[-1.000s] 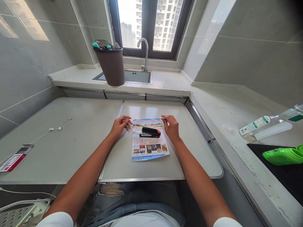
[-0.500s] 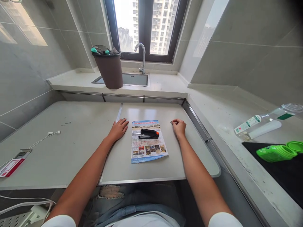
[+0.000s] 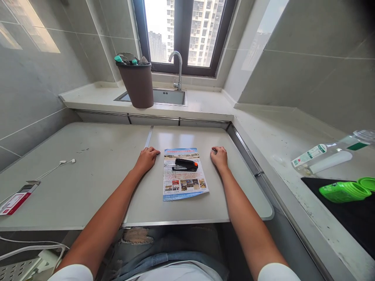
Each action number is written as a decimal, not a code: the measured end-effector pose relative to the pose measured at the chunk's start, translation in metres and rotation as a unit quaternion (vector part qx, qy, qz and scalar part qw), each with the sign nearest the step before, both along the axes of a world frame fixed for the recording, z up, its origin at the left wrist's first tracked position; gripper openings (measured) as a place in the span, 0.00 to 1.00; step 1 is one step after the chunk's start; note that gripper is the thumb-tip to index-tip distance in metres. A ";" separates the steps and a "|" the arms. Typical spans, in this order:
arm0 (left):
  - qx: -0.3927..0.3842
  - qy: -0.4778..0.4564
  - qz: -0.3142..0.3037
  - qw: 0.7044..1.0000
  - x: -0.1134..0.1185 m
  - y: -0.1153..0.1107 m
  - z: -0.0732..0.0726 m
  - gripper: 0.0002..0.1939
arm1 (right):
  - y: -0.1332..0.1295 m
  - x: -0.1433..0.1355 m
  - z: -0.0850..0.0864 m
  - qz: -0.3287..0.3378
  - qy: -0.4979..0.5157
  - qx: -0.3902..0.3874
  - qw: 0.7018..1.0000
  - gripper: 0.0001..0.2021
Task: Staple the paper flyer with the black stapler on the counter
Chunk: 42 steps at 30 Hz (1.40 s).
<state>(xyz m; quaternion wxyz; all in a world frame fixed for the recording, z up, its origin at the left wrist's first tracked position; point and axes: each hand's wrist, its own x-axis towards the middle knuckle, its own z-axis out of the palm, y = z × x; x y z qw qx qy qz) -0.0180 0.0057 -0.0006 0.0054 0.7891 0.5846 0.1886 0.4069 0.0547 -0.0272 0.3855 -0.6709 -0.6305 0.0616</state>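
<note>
Head view: looked down on two bare forearms stretched over a pale counter (image 3: 187,210), with a printed leaflet between the hands
Left hand (image 3: 146,159): lay palm down on the counter just left of the leaflet, fingers loosely spread and flat, holding nothing
Right hand (image 3: 219,157): rested just right of the leaflet, fingers curled in toward the palm; something small and dark showed at the knuckles (too small to tell what, or whether it was pinched)
Leaflet (image 3: 184,180): lay flat and square to the person, its near right corner lifted a little off the surface
Stapler (image 3: 185,164): black with an orange tip, lay across the leaflet's upper half, apart from both hands; its weight likely kept the sheet from sliding
Why so placed: the hands flanked the sheet without touching it, which left the stapler free to be reached from either side
Edges: a seam ran up the counter beside the left hand; a metal rail closed off the right side; the near edge dropped off above the person's lap
Open room: bare surface lay beyond the leaflet toward the sink (image 3: 164,96), and wide on the left out to the earphones (image 3: 63,162) and a red-and-white packet (image 3: 14,199)
Right-hand worktop: held a lying clear bottle (image 3: 328,154) and a green case (image 3: 344,191), well apart from the hands
</note>
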 end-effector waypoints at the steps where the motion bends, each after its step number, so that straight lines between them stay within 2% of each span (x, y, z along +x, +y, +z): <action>1: -0.001 -0.005 0.001 1.000 0.000 0.001 0.000 0.19 | 0.000 0.000 0.002 0.003 0.010 0.010 1.000 0.14; 6: 0.003 -0.042 0.005 0.999 -0.001 0.001 0.000 0.16 | -0.010 -0.012 0.018 0.024 0.061 0.112 0.992 0.11; 8: 0.001 -0.065 0.014 0.998 0.000 -0.001 0.001 0.14 | -0.018 -0.025 0.027 0.060 0.072 0.135 0.986 0.09; 11: -0.005 -0.104 0.040 0.994 0.002 -0.003 0.004 0.13 | -0.034 -0.049 0.038 0.167 0.091 0.135 0.972 0.10; 14: -0.020 -0.132 0.048 0.990 0.002 -0.004 0.008 0.11 | -0.050 -0.073 0.046 0.318 0.082 0.111 0.938 0.13; 17: -0.029 -0.152 0.051 0.987 0.002 -0.006 0.011 0.08 | -0.060 -0.090 0.047 0.444 0.020 0.053 0.894 0.22; 19: -0.014 -0.201 0.035 0.979 0.003 -0.008 0.013 0.05 | -0.063 -0.097 0.044 0.485 -0.010 0.006 0.875 0.27; 22: 0.015 -0.306 -0.017 0.952 0.012 -0.014 0.017 0.06 | -0.063 -0.101 0.040 0.497 -0.015 -0.033 0.867 0.27; 24: 0.013 -0.340 -0.051 0.939 0.020 -0.019 0.020 0.08 | -0.062 -0.101 0.038 0.490 -0.012 -0.035 0.871 0.26; 30: -0.058 -0.314 -0.120 0.940 0.037 -0.024 0.019 0.10 | -0.059 -0.099 0.035 0.482 -0.024 -0.021 0.875 0.24; 34: -0.072 -0.380 -0.091 0.918 0.035 -0.024 0.016 0.14 | -0.058 -0.098 0.034 0.482 -0.032 -0.012 0.875 0.22; 36: -0.081 -0.409 -0.098 0.903 0.037 -0.026 0.016 0.16 | -0.058 -0.097 0.034 0.483 -0.033 -0.011 0.875 0.21; 42: -0.108 -0.360 -0.171 0.911 0.049 -0.032 0.019 0.17 | -0.059 -0.098 0.036 0.478 -0.029 -0.024 0.878 0.20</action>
